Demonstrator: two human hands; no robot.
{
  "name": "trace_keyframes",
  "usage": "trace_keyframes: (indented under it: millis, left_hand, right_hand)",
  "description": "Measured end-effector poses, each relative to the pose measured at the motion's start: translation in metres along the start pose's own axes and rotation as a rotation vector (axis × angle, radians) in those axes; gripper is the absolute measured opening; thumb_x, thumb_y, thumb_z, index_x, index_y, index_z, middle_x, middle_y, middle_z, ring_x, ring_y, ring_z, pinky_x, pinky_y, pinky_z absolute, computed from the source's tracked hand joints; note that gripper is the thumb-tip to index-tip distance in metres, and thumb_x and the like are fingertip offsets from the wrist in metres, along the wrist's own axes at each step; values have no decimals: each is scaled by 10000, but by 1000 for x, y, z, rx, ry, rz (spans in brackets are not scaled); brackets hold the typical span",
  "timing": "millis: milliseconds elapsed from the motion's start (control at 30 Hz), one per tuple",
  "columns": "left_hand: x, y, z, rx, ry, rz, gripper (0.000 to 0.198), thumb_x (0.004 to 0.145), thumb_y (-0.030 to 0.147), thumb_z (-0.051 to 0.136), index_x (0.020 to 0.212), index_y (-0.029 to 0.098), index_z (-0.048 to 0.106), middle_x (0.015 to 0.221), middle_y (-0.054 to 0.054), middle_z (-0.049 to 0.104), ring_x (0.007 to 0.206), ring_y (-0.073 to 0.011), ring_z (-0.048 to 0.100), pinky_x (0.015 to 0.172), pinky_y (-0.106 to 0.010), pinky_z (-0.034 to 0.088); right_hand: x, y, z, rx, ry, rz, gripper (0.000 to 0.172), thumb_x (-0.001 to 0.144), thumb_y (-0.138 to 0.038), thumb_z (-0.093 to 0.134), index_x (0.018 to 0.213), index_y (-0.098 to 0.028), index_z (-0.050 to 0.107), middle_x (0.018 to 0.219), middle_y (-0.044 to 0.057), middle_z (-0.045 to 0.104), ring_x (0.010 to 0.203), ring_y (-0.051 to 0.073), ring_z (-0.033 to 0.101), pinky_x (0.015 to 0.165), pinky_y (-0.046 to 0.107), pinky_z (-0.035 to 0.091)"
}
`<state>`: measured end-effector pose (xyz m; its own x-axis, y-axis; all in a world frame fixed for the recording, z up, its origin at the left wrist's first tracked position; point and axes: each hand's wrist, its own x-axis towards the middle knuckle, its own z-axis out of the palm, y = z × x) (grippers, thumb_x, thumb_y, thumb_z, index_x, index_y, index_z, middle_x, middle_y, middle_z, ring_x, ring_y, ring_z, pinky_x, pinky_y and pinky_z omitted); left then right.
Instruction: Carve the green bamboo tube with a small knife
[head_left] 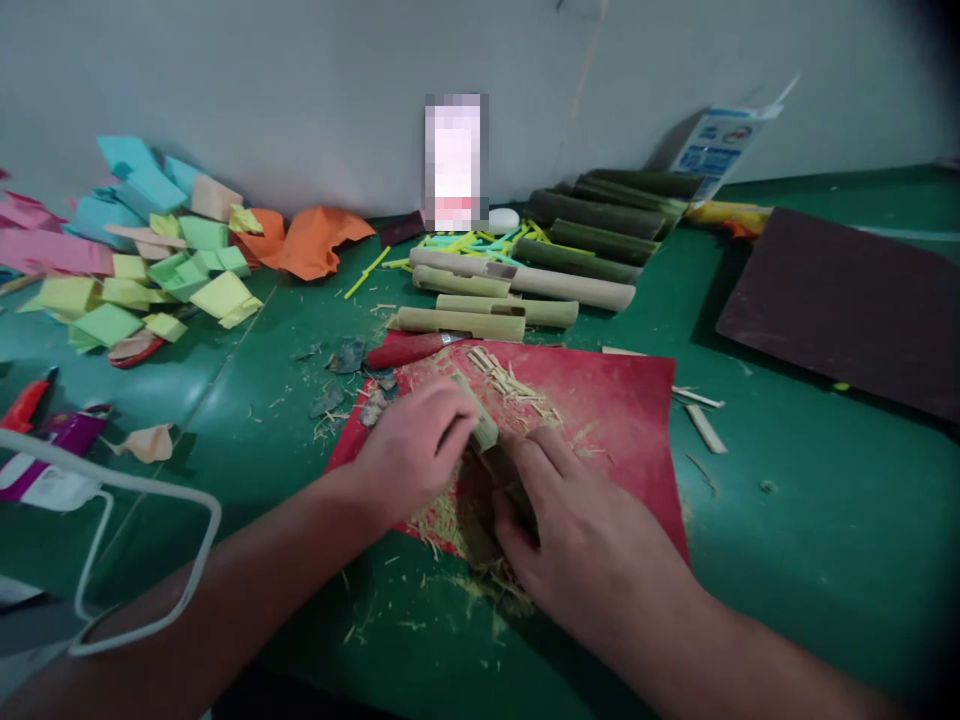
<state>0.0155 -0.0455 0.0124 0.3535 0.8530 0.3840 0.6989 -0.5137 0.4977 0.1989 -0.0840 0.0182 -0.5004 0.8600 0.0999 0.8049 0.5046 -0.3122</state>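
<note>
Over a red sheet (622, 400), my left hand (412, 440) closes its fingers on the far end of a pale green bamboo piece (484, 428). The fingers of my right hand (592, 525) wrap round its nearer, darker part, much of which lies hidden in shadow and under the hand. Thin bamboo shavings (510, 385) are scattered beyond my hands and below them. A knife with a red handle (412, 349) lies at the sheet's far left edge, its blade pointing right.
Several cut bamboo tubes (487, 323) lie in rows behind the sheet, darker ones (600, 212) farther back. Coloured folded papers (180, 260) spread at the left. A dark brown board (840, 310) lies right. A white wire frame (210, 530) overlaps my left forearm in view.
</note>
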Motion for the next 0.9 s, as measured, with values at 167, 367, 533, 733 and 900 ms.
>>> trace_keyframes:
  millis: [167, 367, 533, 733, 900]
  left_hand:
    - [0, -1, -1, 9, 65, -16, 93, 878, 164, 475, 827, 172, 553, 831, -33, 572, 792, -139, 533, 760, -286, 445]
    - [1, -3, -2, 21, 76, -12, 88, 872, 166, 486, 818, 166, 556, 810, -27, 575, 766, -133, 529, 737, -280, 448]
    - [2, -3, -2, -3, 24, 1, 96, 880, 160, 474, 827, 166, 555, 821, -25, 575, 787, -130, 533, 752, -272, 443]
    - [2, -3, -2, -9, 4, 9, 117, 884, 167, 460, 817, 169, 556, 816, -28, 573, 776, -134, 530, 747, -279, 444]
    - [2, -2, -1, 0, 35, -4, 107, 880, 171, 470, 822, 171, 559, 821, -27, 575, 783, -135, 534, 742, -273, 445]
  right_hand:
    - [0, 0, 0, -4, 19, -11, 285, 823, -204, 401, 1079, -131, 503, 958, 116, 546, 736, 199, 555, 527, 293, 434]
    - [-1, -1, 0, 1, 6, -2, 263, 831, -210, 397, 1052, -126, 512, 962, 114, 534, 756, 203, 555, 550, 305, 449]
    - [-1, -2, 0, 9, -5, -10, 293, 826, -201, 406, 1088, -114, 505, 965, 118, 539, 776, 210, 558, 575, 312, 461]
    - [-1, -1, 1, -8, 31, -23, 287, 814, -206, 420, 1068, -118, 517, 958, 123, 548, 756, 208, 562, 551, 305, 454]
    - [-1, -1, 2, -20, 50, -25, 312, 822, -206, 406, 1103, -118, 509, 971, 132, 554, 745, 201, 561, 558, 307, 457]
